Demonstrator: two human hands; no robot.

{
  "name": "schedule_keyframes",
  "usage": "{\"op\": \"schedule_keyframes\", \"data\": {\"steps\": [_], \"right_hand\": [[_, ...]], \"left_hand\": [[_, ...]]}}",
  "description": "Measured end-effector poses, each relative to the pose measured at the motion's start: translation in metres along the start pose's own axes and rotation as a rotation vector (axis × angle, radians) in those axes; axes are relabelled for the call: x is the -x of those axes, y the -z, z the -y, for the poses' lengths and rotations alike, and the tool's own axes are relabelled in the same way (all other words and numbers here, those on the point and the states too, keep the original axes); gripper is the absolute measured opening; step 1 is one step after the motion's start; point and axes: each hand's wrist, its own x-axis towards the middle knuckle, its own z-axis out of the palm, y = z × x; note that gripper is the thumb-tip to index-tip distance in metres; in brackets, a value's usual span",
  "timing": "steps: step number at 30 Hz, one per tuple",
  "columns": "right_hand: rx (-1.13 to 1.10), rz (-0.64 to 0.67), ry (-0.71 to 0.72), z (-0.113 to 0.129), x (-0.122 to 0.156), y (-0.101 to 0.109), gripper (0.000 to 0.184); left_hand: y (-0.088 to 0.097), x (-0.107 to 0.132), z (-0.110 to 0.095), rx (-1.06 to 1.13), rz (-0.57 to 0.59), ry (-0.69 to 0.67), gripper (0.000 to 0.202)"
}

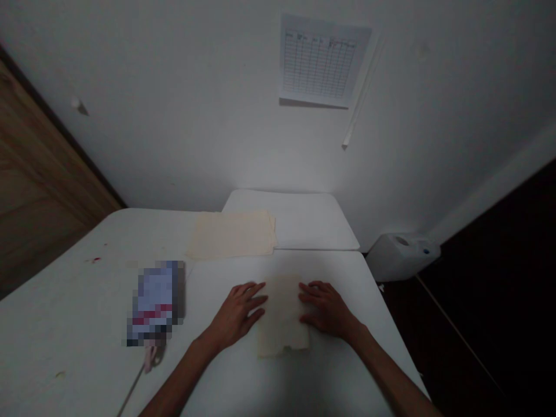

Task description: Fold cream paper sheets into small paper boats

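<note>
A small folded cream cloth [282, 315] lies on the white table [78, 301] in front of me. My left hand [238, 313] rests flat on the table at the cloth's left edge, fingers stretched out and touching it. My right hand [325, 310] lies flat on the cloth's right edge, fingers spread. Neither hand holds anything. Farther back lies a stack of flat cream cloths [232, 234].
A pixelated rectangular object [156, 301] lies left of my left hand, with a cord and small pink piece [150, 356] below it. A second white surface [299, 223] sits behind. A white container [402, 255] stands on the dark floor right. A wooden panel [39, 191] is at left.
</note>
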Motion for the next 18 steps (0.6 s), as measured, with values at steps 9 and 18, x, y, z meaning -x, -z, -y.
{"op": "schedule_keyframes", "data": {"steps": [9,18], "right_hand": [[-0.052,0.04,-0.012,-0.001,0.002,0.001,0.075],[-0.071,0.053,-0.018,0.001,0.006,0.001,0.086]], "left_hand": [[0.003,0.012,-0.008,0.082,0.015,0.005,0.028],[0.006,0.016,-0.011,0.065,0.049,0.02,0.036]]}}
